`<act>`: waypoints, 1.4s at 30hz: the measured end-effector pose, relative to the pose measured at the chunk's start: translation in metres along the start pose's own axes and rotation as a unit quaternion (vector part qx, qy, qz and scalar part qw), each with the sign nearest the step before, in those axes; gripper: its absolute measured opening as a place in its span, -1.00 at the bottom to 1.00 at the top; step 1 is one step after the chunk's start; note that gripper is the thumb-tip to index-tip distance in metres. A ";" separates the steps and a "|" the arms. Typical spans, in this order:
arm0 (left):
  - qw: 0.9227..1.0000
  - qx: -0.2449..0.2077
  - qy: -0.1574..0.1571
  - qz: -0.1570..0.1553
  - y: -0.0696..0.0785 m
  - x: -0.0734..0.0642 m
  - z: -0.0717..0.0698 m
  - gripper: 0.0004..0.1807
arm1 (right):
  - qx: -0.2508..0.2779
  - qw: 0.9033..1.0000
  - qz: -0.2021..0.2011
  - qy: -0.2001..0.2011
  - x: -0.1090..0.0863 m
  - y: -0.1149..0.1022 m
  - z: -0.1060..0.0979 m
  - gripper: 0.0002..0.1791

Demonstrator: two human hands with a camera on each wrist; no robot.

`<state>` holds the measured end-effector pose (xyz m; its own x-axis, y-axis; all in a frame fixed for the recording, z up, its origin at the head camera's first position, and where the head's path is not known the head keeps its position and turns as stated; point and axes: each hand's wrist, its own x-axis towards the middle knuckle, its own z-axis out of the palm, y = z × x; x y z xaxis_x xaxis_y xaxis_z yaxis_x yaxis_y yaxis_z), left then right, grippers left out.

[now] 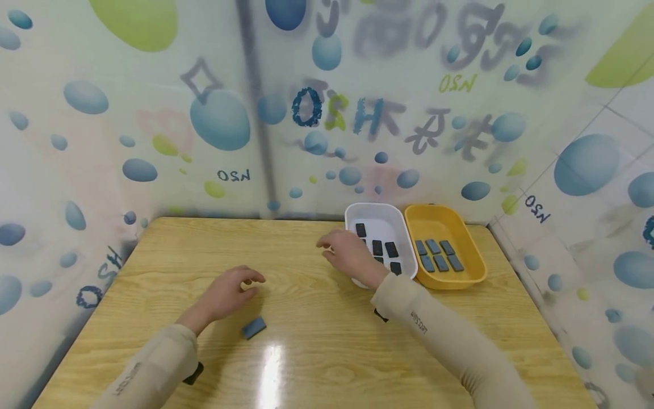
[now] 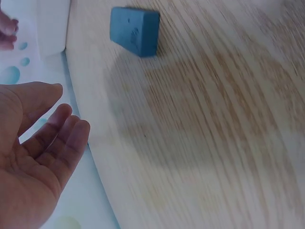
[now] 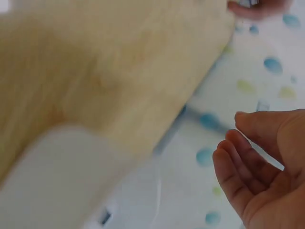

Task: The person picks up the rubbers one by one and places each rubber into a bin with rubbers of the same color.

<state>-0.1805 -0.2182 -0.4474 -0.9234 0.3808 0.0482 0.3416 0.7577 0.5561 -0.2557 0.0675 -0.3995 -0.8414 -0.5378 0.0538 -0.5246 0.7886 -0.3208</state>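
Note:
A small blue-grey rectangular block [image 1: 254, 328] lies alone on the table, and the left wrist view shows its thick blue side [image 2: 134, 31]. My left hand [image 1: 229, 292] is above the table just beyond that block, palm inward, fingers loosely bent and holding nothing. My right hand [image 1: 352, 255] hovers over the left edge of the white tray [image 1: 349, 213], fingers relaxed, thumb apart from them, nothing in its grasp. Several black rectangular pieces [image 1: 377, 248] lie in this tray, some partly hidden by the hand. In the right wrist view the right hand [image 3: 267, 167] is likewise without anything held.
Right of the white tray, touching it, stands a yellow tray [image 1: 475, 267] with several blue-grey blocks [image 1: 433, 246] in two rows. The wooden table [image 1: 306, 363] meets a wall covering [image 1: 286, 153] printed with blue and green spots at its back edge.

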 end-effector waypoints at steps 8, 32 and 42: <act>1.000 0.003 0.000 -0.006 -0.011 -0.002 -0.004 -0.76 | -0.084 0.988 -0.121 -0.046 -0.018 -0.033 0.041 -0.74; 1.000 0.002 0.022 -0.003 -0.023 -0.004 -0.005 -0.75 | -0.129 0.936 -0.327 -0.017 -0.048 -0.091 0.123 -0.63; 1.000 0.005 0.018 -0.002 -0.023 -0.004 -0.006 -0.75 | -0.167 0.921 -0.351 -0.020 -0.040 -0.103 0.125 -0.63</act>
<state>-0.1856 -0.2406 -0.4559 -0.9302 0.3592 0.0758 0.3398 0.7643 0.5481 -0.1518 -0.0298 -0.4868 -0.2769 -0.9557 0.0996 -0.9543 0.2857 0.0881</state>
